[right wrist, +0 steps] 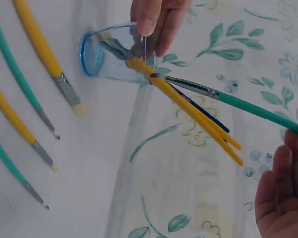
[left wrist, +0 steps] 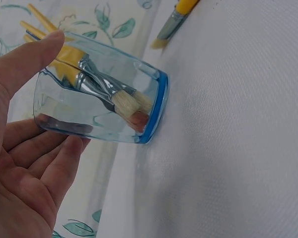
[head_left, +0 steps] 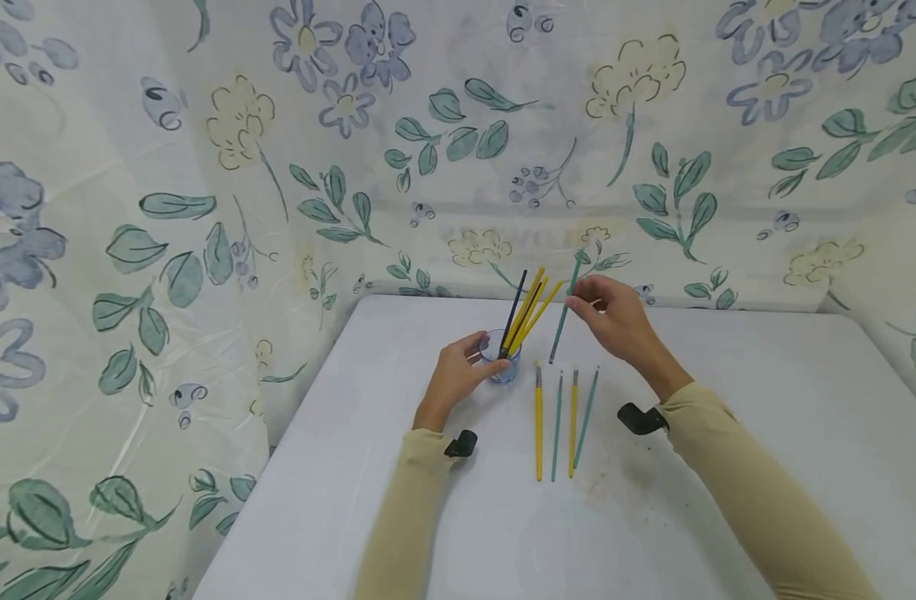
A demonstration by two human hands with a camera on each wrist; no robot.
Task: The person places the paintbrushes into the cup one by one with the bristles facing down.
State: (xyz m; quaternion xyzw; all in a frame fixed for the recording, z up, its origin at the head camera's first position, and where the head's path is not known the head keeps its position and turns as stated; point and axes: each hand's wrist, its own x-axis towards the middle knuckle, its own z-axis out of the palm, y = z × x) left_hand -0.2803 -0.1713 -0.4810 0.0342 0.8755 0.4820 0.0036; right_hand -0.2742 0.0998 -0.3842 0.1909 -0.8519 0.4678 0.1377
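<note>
My left hand (head_left: 461,367) grips a clear blue-tinted cup (head_left: 505,376), thumb on one side and fingers round the other. In it stand several paintbrushes with yellow handles (head_left: 534,310) and one with a dark handle (head_left: 513,307), bristles down, as the left wrist view shows through the wall. To the cup's right, my right hand (head_left: 611,321) pinches a green paintbrush (head_left: 564,321) near its upper part, its brush end pointing down. In the right wrist view, this brush's dark tip (right wrist: 156,76) overlaps the cup's rim.
On the white table (head_left: 315,492), two yellow paintbrushes (head_left: 538,429) and two green ones (head_left: 557,433) lie roughly side by side in front of the cup, bristles pointing away from me. A flowered sheet (head_left: 458,183) hangs behind the table and along the left.
</note>
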